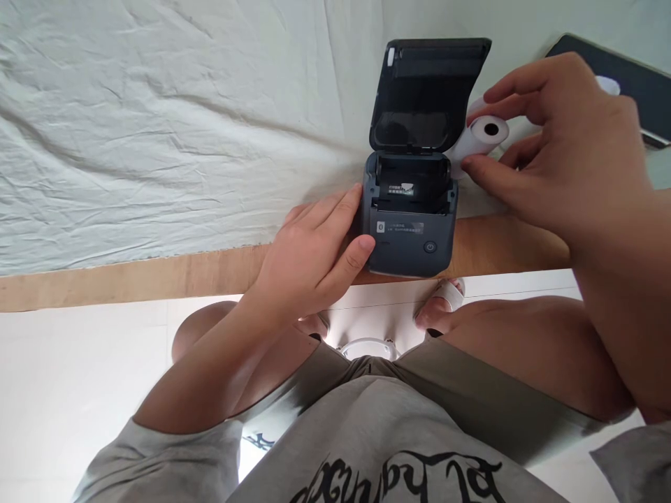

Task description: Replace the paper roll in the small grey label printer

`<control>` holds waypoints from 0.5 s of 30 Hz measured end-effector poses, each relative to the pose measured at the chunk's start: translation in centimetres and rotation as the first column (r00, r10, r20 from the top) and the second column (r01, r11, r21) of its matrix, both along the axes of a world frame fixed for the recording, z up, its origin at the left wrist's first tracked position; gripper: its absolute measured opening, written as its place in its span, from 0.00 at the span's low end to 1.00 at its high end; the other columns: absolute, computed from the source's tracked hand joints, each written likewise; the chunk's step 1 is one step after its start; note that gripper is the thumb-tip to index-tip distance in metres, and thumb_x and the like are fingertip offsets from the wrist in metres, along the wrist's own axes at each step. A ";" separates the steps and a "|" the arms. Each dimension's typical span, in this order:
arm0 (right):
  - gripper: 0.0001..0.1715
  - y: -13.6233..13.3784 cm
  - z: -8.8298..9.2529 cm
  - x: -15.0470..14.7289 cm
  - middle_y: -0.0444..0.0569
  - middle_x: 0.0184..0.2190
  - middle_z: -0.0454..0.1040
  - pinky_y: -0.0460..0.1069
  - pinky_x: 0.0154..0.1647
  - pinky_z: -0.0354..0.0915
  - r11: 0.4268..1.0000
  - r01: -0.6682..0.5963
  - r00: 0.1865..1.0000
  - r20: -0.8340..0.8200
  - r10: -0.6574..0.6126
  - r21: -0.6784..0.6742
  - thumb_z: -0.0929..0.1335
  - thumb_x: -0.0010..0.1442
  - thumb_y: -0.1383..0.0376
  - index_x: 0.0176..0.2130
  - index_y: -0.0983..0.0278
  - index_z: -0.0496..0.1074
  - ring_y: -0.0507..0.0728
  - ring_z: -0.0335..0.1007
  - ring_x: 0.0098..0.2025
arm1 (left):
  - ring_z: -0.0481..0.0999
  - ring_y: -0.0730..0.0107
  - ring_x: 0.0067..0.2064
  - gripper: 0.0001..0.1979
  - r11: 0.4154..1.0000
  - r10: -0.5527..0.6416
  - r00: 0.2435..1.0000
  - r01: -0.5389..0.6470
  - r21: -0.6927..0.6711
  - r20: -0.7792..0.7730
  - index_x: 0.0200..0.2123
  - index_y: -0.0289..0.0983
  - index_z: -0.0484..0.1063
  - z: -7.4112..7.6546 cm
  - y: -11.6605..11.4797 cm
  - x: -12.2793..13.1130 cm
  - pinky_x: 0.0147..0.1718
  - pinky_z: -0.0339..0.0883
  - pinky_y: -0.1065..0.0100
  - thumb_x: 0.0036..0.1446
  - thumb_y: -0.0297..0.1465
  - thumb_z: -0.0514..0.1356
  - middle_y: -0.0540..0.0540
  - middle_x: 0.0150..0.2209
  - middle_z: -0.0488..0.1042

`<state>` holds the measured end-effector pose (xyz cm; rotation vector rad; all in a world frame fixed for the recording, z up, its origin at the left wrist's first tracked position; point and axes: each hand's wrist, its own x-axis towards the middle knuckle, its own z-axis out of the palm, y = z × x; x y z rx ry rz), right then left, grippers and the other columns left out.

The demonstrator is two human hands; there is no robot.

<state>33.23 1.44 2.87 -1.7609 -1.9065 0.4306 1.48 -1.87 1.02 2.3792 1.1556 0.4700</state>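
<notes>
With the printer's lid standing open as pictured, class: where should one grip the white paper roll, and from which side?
Grip the paper roll across its curved wall, coming from the right, as the right hand does: fingers above, thumb below. The roll's hollow core end faces the viewer, and the open lid blocks its left.

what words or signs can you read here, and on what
Printer front: power sign on the button; label text too small to read.
Sticker in the paper bay: blurred.
Roll: no print seen.
Shirt: black gothic lettering, upside down, cut off, not readable.
</notes>
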 end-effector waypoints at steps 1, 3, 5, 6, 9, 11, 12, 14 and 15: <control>0.28 0.2 -0.1 0.0 0.41 0.60 0.83 0.54 0.44 0.78 1.000 -0.006 1.000 -0.006 0.006 0.000 0.77 0.64 0.60 0.61 0.47 0.75 0.46 0.72 0.30 | 0.79 0.42 0.72 0.49 1.000 -0.002 1.000 0.002 -0.002 0.001 0.81 0.23 0.64 0.0 0.0 0.0 0.71 0.70 0.48 0.85 0.58 0.34 0.29 0.74 0.77; 0.22 0.5 -0.2 0.3 0.40 0.51 0.83 0.54 0.42 0.75 0.999 -0.048 0.998 0.032 0.048 0.017 0.76 0.63 0.62 0.55 0.49 0.78 0.47 0.72 0.31 | 0.78 0.41 0.73 0.47 1.000 -0.002 1.000 0.002 -0.009 -0.008 0.81 0.24 0.64 0.1 0.0 0.0 0.71 0.70 0.47 0.85 0.56 0.36 0.28 0.75 0.77; 0.14 0.8 -0.3 0.7 0.41 0.43 0.81 0.56 0.45 0.75 0.992 -0.117 0.989 0.098 0.111 0.055 0.75 0.63 0.61 0.49 0.50 0.79 0.50 0.74 0.35 | 0.78 0.41 0.73 0.44 1.000 -0.002 1.000 0.002 -0.016 -0.021 0.81 0.26 0.64 0.1 0.0 -0.1 0.72 0.70 0.46 0.85 0.54 0.38 0.29 0.75 0.77; 0.10 1.0 -0.3 1.0 0.42 0.40 0.80 0.57 0.47 0.75 0.985 -0.150 0.983 0.120 0.140 0.081 0.75 0.65 0.59 0.47 0.50 0.79 0.52 0.75 0.36 | 0.78 0.41 0.73 0.43 1.000 0.000 1.000 0.000 -0.019 -0.027 0.81 0.26 0.63 0.1 0.0 -0.1 0.72 0.70 0.46 0.85 0.54 0.39 0.30 0.74 0.77; 0.11 1.2 -0.7 1.7 0.45 0.43 0.80 0.58 0.47 0.75 0.960 -0.252 0.962 0.141 0.235 0.120 0.73 0.71 0.50 0.47 0.52 0.79 0.54 0.78 0.41 | 0.78 0.41 0.72 0.43 1.000 0.001 0.999 -0.002 -0.022 -0.038 0.81 0.25 0.64 0.2 0.0 0.0 0.72 0.70 0.46 0.84 0.53 0.40 0.29 0.73 0.78; 0.16 1.3 -1.2 2.0 0.48 0.48 0.80 0.58 0.48 0.76 0.944 -0.311 0.944 0.157 0.292 0.113 0.71 0.74 0.45 0.49 0.52 0.79 0.55 0.78 0.45 | 0.78 0.41 0.72 0.42 1.000 0.002 0.999 -0.003 -0.020 -0.039 0.81 0.24 0.63 0.2 0.1 0.1 0.72 0.70 0.46 0.84 0.51 0.40 0.29 0.73 0.78; 0.18 1.3 -1.4 2.1 0.49 0.51 0.80 0.59 0.50 0.77 0.940 -0.324 0.938 0.165 0.305 0.104 0.70 0.75 0.43 0.51 0.51 0.79 0.56 0.79 0.48 | 0.78 0.41 0.72 0.42 1.000 0.002 0.999 -0.003 -0.021 -0.038 0.81 0.24 0.63 0.3 0.1 0.2 0.72 0.70 0.46 0.84 0.51 0.41 0.29 0.73 0.78; 0.22 1.3 -1.6 2.1 0.50 0.55 0.79 0.60 0.52 0.78 0.944 -0.317 0.940 0.165 0.300 0.089 0.68 0.76 0.40 0.54 0.49 0.79 0.58 0.79 0.54 | 0.78 0.41 0.72 0.42 1.000 0.004 0.999 -0.005 -0.021 -0.036 0.80 0.24 0.64 0.3 0.1 0.2 0.72 0.70 0.45 0.84 0.51 0.41 0.29 0.73 0.78; 0.23 1.3 -1.6 2.1 0.50 0.56 0.79 0.60 0.54 0.78 0.948 -0.308 0.943 0.157 0.292 0.083 0.68 0.76 0.38 0.54 0.48 0.79 0.59 0.79 0.56 | 0.78 0.41 0.72 0.41 1.000 0.006 0.999 -0.007 -0.023 -0.036 0.81 0.25 0.64 0.3 0.1 0.2 0.72 0.70 0.44 0.84 0.51 0.41 0.30 0.74 0.78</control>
